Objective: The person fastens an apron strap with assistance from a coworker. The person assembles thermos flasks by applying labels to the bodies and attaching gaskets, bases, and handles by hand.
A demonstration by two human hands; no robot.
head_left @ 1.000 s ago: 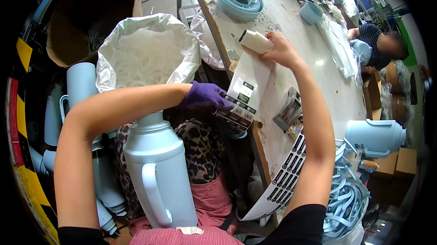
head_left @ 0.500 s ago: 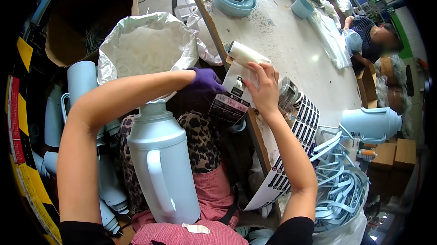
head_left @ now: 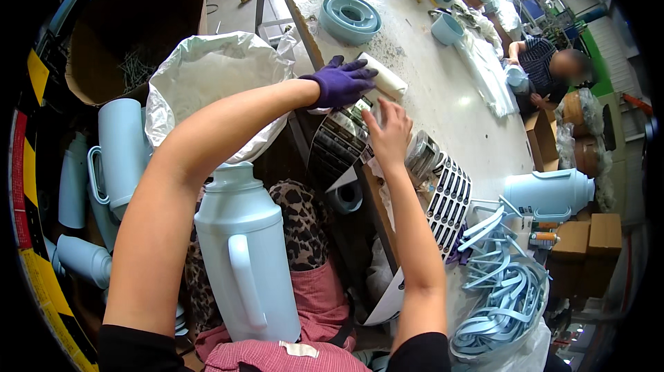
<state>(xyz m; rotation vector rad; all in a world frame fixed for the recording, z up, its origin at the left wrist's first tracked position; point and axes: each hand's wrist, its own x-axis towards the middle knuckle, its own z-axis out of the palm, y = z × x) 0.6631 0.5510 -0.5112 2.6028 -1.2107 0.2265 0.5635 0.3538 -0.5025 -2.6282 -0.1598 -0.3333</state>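
Observation:
My left hand [head_left: 342,83], in a purple glove, stretches its fingers flat across the near end of a white label roll [head_left: 384,76] at the table's edge. From the roll, a strip of dark printed labels [head_left: 339,140] hangs over that edge. Beside the strip is my bare right hand [head_left: 389,135], slightly blurred, fingers bent and apart; nothing shows gripped in it. A light blue vacuum jug [head_left: 242,258] stands upright between my legs, its handle facing me, with neither hand on it.
An open white bag [head_left: 214,81] and a cardboard box [head_left: 83,40] stand at the left, near blue jug bodies [head_left: 124,151]. Blue rings [head_left: 350,19] lie on the table [head_left: 429,88]. At the right are black-and-white label sheets [head_left: 451,199], blue handle straps [head_left: 501,296] and another jug [head_left: 546,193]. A person sits beyond.
My left hand has moved up from the label strip onto the roll, its fingers spreading. My right hand has come down slightly off the roll, and the strip hangs differently.

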